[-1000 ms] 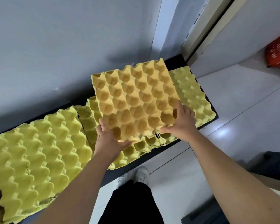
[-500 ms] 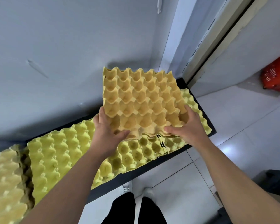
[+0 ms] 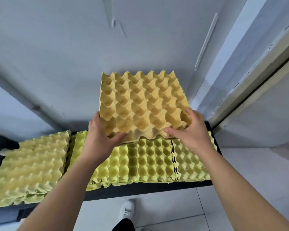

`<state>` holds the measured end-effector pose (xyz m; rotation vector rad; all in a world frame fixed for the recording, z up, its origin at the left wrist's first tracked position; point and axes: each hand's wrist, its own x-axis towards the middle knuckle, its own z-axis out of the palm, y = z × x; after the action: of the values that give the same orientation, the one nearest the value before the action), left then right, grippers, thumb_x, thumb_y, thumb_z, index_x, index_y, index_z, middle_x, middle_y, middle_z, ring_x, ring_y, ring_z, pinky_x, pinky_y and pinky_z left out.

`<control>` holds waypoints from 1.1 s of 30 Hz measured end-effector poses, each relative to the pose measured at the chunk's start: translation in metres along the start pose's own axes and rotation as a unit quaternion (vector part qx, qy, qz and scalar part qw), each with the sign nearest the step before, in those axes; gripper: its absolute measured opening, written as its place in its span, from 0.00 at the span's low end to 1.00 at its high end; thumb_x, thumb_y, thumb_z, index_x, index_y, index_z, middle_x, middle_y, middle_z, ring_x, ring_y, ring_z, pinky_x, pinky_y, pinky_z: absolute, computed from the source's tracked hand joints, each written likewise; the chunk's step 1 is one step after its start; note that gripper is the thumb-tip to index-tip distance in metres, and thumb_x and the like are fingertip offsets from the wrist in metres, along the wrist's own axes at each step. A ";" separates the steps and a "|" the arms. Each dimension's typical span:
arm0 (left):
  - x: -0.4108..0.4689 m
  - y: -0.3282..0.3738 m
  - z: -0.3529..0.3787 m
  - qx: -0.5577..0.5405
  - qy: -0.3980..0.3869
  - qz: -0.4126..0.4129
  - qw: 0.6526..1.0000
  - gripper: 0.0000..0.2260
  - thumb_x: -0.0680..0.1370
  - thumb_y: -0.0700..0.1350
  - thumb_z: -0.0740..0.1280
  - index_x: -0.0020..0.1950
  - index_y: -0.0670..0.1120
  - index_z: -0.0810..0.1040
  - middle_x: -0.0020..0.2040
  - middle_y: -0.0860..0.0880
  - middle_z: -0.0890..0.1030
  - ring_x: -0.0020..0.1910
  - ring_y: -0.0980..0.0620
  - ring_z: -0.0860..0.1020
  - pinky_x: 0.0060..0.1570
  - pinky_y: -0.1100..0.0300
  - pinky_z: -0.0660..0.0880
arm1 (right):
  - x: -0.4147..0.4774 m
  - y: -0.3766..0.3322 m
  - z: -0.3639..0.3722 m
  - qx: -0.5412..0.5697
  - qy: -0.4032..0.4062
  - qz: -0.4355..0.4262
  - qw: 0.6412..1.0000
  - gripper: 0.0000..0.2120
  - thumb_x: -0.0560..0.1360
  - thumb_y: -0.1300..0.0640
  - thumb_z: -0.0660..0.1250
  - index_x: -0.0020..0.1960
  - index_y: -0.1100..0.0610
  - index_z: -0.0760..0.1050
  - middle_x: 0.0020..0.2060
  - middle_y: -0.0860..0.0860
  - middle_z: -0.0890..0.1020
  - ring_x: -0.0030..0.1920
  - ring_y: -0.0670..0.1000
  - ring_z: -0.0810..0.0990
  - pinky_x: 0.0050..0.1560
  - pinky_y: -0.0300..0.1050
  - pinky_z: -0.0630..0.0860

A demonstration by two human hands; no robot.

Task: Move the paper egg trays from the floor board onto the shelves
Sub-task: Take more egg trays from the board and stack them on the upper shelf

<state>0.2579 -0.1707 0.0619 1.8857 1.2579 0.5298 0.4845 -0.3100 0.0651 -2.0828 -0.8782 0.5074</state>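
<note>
Overhead, so to speak, a pale grey wall (image 3: 57, 64) fills the upper part of the view, with a light door frame (image 3: 257, 80) running down its right side. Below lies a floor (image 3: 257, 172) of pale tiles. A black floor board (image 3: 140, 189) sits on it against the wall and carries the stacks of paper egg trays. The left stack (image 3: 32, 169) is a duller yellow and sits at the board's left end. The middle stack (image 3: 140, 164) is brighter yellow-green, just beside it across a narrow gap. The right stack (image 3: 192, 164) stands close against the middle one, with only a dark slit between them.

One orange-yellow held tray (image 3: 140, 104) is up off the stacks in front of the wall, cups facing up. Its near edge hangs over the far part of the middle and right stacks.

Both bare hands have it by that near edge. The left grip (image 3: 98, 139) is closed on the near left corner, with the thumb lying on top and the fingers out of sight beneath. The right grip (image 3: 193, 130) is closed on the near right corner, thumb along the edge and fingers curled over the cups.

At the bottom, one white shoe (image 3: 127, 210) rests on the tiles just short of the board.
</note>
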 end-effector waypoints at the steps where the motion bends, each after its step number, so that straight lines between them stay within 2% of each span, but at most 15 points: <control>1: -0.007 0.001 -0.016 -0.003 0.021 0.001 1.000 0.36 0.66 0.55 0.77 0.69 0.52 0.64 0.61 0.52 0.73 0.56 0.54 0.74 0.59 0.53 0.72 | -0.003 -0.016 0.000 -0.007 -0.002 -0.020 1.000 0.46 0.60 0.41 0.78 0.72 0.47 0.62 0.68 0.49 0.63 0.68 0.48 0.64 0.68 0.46 0.61; 3: -0.023 0.006 -0.050 -0.005 0.066 0.002 0.998 0.34 0.65 0.57 0.77 0.67 0.53 0.66 0.58 0.53 0.77 0.54 0.52 0.77 0.54 0.53 0.75 | -0.009 -0.050 0.000 -0.014 -0.007 -0.061 0.998 0.47 0.59 0.38 0.77 0.72 0.49 0.63 0.67 0.49 0.65 0.68 0.49 0.64 0.68 0.47 0.63; 6: -0.050 0.017 -0.101 -0.006 0.133 0.018 0.991 0.32 0.66 0.55 0.77 0.65 0.54 0.67 0.56 0.55 0.77 0.51 0.55 0.77 0.45 0.60 0.70 | -0.021 -0.104 0.003 -0.015 -0.011 -0.121 0.993 0.46 0.58 0.36 0.76 0.71 0.50 0.64 0.66 0.49 0.65 0.68 0.49 0.65 0.68 0.46 0.64; 12: -0.096 0.025 -0.209 -0.020 0.253 0.040 0.966 0.32 0.64 0.57 0.77 0.64 0.55 0.69 0.52 0.59 0.78 0.49 0.59 0.77 0.42 0.62 0.71 | -0.051 -0.219 0.020 -0.004 -0.013 -0.247 0.969 0.47 0.57 0.33 0.73 0.70 0.51 0.66 0.64 0.49 0.67 0.66 0.49 0.67 0.67 0.46 0.65; 15: -0.123 0.024 -0.265 -0.012 0.305 0.055 0.951 0.28 0.64 0.58 0.76 0.60 0.57 0.71 0.50 0.59 0.79 0.47 0.61 0.77 0.42 0.61 0.72 | -0.072 -0.273 0.036 0.006 -0.020 -0.289 0.957 0.46 0.58 0.34 0.74 0.70 0.51 0.66 0.65 0.49 0.68 0.66 0.49 0.67 0.66 0.44 0.65; 18: -0.151 0.019 -0.320 -0.026 0.342 0.059 0.938 0.23 0.64 0.56 0.77 0.56 0.59 0.72 0.48 0.60 0.80 0.46 0.63 0.77 0.42 0.62 0.72 | -0.097 -0.325 0.060 0.021 -0.026 -0.327 0.945 0.45 0.58 0.35 0.75 0.70 0.51 0.67 0.65 0.50 0.69 0.65 0.48 0.68 0.62 0.42 0.66; 22: -0.187 -0.005 -0.398 -0.028 0.377 0.066 0.924 0.24 0.65 0.56 0.78 0.58 0.58 0.73 0.51 0.59 0.81 0.50 0.57 0.79 0.50 0.53 0.76 | -0.138 -0.395 0.099 0.041 -0.039 -0.368 0.928 0.44 0.59 0.36 0.75 0.69 0.51 0.68 0.64 0.48 0.69 0.61 0.45 0.68 0.57 0.39 0.64; 24: -0.205 -0.019 -0.440 -0.025 0.395 0.070 0.916 0.25 0.64 0.56 0.78 0.58 0.60 0.73 0.50 0.59 0.81 0.50 0.58 0.79 0.50 0.56 0.76 | -0.161 -0.429 0.122 0.058 -0.043 -0.385 0.920 0.44 0.58 0.36 0.75 0.69 0.51 0.68 0.63 0.49 0.70 0.59 0.44 0.68 0.56 0.38 0.64; 28: -0.237 -0.045 -0.524 -0.020 0.427 0.079 0.900 0.25 0.63 0.54 0.79 0.51 0.69 0.69 0.47 0.66 0.80 0.48 0.67 0.78 0.45 0.70 0.71 | -0.206 -0.496 0.173 0.085 -0.053 -0.412 0.906 0.44 0.58 0.36 0.75 0.68 0.51 0.69 0.63 0.50 0.71 0.61 0.47 0.71 0.55 0.39 0.65; 32: -0.254 -0.075 -0.601 0.000 0.454 0.067 0.888 0.32 0.62 0.56 0.79 0.62 0.62 0.69 0.54 0.60 0.77 0.50 0.64 0.76 0.52 0.67 0.72 | -0.236 -0.558 0.224 0.099 -0.059 -0.423 0.899 0.47 0.55 0.29 0.74 0.68 0.51 0.70 0.63 0.50 0.73 0.61 0.49 0.73 0.61 0.47 0.72; 33: -0.255 -0.083 -0.617 0.009 0.463 0.066 0.884 0.33 0.62 0.56 0.79 0.63 0.62 0.69 0.56 0.58 0.75 0.50 0.64 0.75 0.52 0.69 0.70 | -0.242 -0.572 0.236 0.100 -0.062 -0.425 0.897 0.49 0.53 0.27 0.73 0.67 0.51 0.70 0.61 0.50 0.74 0.60 0.49 0.74 0.61 0.50 0.73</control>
<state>-0.3309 -0.1495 0.3871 1.7662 1.6985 1.6278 -0.0584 -0.1137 0.3943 -1.3005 -1.6085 0.2290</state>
